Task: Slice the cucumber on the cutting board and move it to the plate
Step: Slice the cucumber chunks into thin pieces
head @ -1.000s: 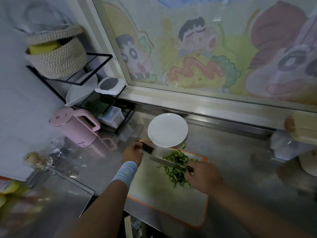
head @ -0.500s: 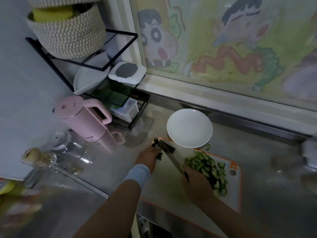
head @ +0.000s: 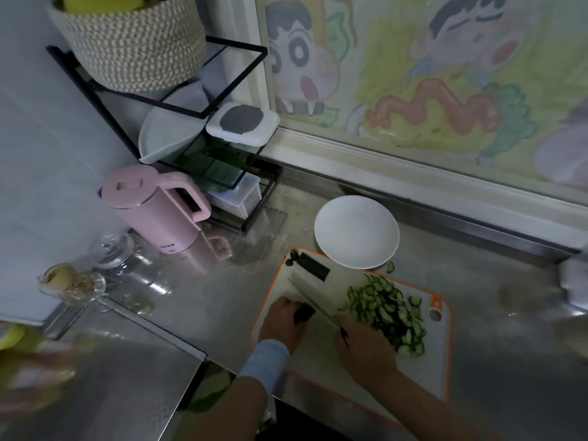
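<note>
A white cutting board (head: 318, 354) with an orange rim lies on the steel counter. A pile of green cucumber slices (head: 388, 313) covers its right half. My right hand (head: 366, 348) grips the knife (head: 313, 300), whose blade points to the far left across the board. My left hand (head: 281, 323) holds a short dark cucumber piece (head: 304, 313) against the board, just left of the blade. Another dark cucumber piece (head: 313, 266) lies near the board's far corner. The white plate (head: 356, 232) stands bare just beyond the board.
A pink kettle (head: 156, 211) and glass jars (head: 70, 281) stand to the left. Behind them, a black wire rack (head: 191, 106) carries a woven basket (head: 127, 43) and containers. Stray slices (head: 390, 267) lie by the plate. A painted window runs along the back.
My left hand drew back from the board's far corner toward me with a dark piece. The knife swung from lying across the slices to pointing far left. The camera shifted.
</note>
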{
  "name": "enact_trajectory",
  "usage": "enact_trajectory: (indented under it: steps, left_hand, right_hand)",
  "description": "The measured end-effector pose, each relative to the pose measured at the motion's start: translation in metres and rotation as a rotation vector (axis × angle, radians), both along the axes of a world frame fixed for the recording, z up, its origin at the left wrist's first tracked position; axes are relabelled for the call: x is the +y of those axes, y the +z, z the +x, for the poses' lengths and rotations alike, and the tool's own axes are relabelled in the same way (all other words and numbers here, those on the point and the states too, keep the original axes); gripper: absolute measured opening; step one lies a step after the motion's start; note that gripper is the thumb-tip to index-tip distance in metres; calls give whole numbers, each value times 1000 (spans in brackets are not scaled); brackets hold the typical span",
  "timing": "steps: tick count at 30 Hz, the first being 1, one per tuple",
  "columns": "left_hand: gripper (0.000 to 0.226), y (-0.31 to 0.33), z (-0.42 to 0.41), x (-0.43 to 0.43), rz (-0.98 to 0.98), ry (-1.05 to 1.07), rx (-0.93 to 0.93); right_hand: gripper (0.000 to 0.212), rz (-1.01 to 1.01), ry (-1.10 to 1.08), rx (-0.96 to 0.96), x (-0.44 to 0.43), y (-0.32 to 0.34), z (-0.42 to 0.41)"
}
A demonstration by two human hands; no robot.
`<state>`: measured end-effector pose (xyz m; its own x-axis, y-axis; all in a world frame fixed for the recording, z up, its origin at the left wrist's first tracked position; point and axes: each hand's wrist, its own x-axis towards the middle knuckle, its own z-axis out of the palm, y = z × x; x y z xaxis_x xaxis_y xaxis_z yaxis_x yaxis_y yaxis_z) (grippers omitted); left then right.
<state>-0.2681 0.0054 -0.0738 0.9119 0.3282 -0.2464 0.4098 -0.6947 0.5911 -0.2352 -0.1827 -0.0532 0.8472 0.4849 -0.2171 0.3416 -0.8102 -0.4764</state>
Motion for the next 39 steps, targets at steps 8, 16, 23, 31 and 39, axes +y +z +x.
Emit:
enact_trajectory:
  steps: [8,16,23,31,39]
  left_hand:
    - [28,-9,-20,-35,91,65,-46]
    - [25,-15,-17,-35,229,-96,-63]
    - [42,-19,-19,-28,294,-184,-84]
    - [28,-14,-17,-32,293,-138,43]
    - [33,-13,-19,-37,282,-76,49]
  right_hand:
    - [38,65,137,-19,-12,-9,10]
    - [50,140,250,-43,-16,-31,19]
    - [72,97,260,104,-9,-38,14]
    - [42,101,256,-188,-10,-36,7]
    - [42,34,237,-322,-24,-26,-3]
